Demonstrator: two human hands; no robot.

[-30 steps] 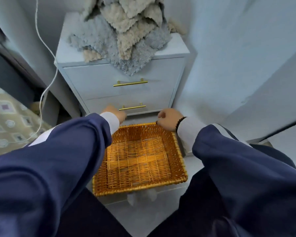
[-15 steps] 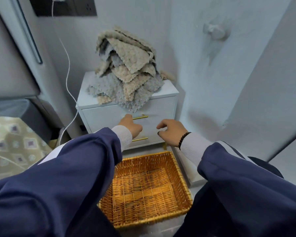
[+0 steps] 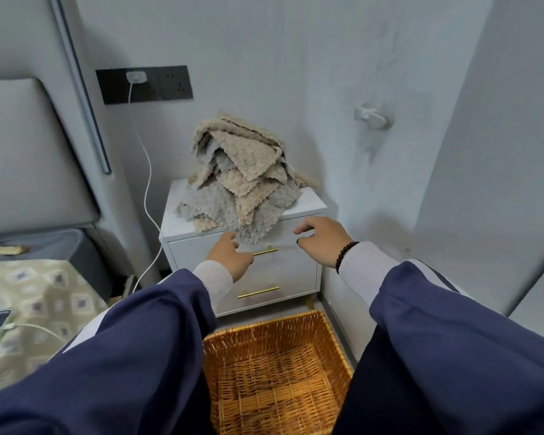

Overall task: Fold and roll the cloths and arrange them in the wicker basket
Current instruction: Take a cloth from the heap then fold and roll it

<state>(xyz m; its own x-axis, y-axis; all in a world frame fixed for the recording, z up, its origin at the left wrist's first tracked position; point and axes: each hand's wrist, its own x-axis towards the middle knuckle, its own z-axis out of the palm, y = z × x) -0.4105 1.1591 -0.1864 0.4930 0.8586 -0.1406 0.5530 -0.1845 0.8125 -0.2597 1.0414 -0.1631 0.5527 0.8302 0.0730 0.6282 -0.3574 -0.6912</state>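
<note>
Cloths lie heaped in a loose, peaked pile on the flat white surface of a small nightstand in the corner. They are nubbly and fleecy, some beige and some pale grey-blue, with pinked zigzag edges; triangular corners droop down the heap, and the lowest grey layer spills over the front edge above the top drawer.

Both hands reach toward that overhang. The left hand has its fingers loosely spread just under the hanging grey edge and holds nothing; whether a fingertip touches the cloth I cannot tell. The right hand hovers beside the pile with fingers relaxed and slightly curved, also holding nothing. A dark beaded bracelet circles its wrist, above a ribbed pale cuff and a navy sleeve.

The wicker basket sits on the floor below, in front of the nightstand between the person's arms: rectangular, honey-orange woven cane, nothing in it.

The two drawers carry slim brass bar handles. A white cable runs from a black wall socket panel down the nightstand's left side. A padded grey headboard and a patterned bedspread lie to the left.
</note>
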